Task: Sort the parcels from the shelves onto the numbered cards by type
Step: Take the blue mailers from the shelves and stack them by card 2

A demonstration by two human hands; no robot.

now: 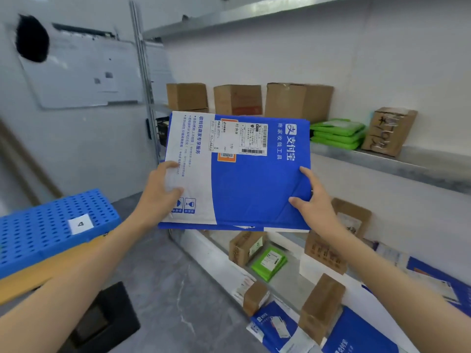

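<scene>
Now, flat blue-and-white mailer [249,184], white shipping labels, creased corner

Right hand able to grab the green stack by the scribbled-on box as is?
Probably not: the right hand grips the blue mailer with the left hand. The green stack itself sits unblocked.

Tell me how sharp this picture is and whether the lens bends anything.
Head view: the flat blue-and-white mailer parcel, held by the left hand and right hand, is fairly sharp; the grey metal shelf bows from wide-angle distortion; the white wall board is blurred; lighting is even.
</scene>
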